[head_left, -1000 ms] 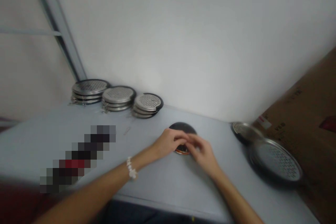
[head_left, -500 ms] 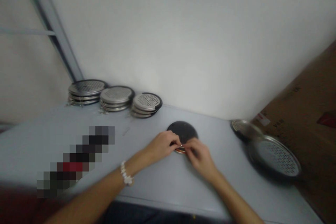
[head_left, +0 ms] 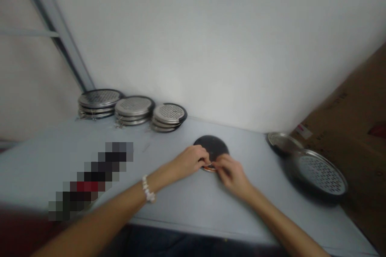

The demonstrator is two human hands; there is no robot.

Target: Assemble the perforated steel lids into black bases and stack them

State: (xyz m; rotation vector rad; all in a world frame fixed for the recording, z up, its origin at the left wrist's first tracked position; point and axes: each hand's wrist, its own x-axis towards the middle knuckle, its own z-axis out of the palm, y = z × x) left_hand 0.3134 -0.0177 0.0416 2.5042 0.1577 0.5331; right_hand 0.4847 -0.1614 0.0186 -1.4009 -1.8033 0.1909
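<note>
A dark round disc (head_left: 212, 146) lies flat on the pale table (head_left: 187, 204), near its middle. My left hand (head_left: 189, 161) and my right hand (head_left: 230, 172) meet at the disc's near edge. Both have their fingers curled in a pinch around a small reddish-brown and metal piece (head_left: 210, 167) at that edge. The piece is mostly covered by my fingertips, and I cannot make out its shape. A white beaded bracelet sits on my left wrist.
Three low stacks of perforated metal discs (head_left: 132, 108) stand against the wall at the back left. Two perforated metal discs in dark rims (head_left: 316, 172) lie at the right, beside a brown cardboard box (head_left: 350, 128). A blurred-out patch (head_left: 90, 178) covers the table's left.
Both hands have stayed at the disc's near edge, with the fingers shifting slightly on the small piece. More of the dark disc shows now above my fingers.
</note>
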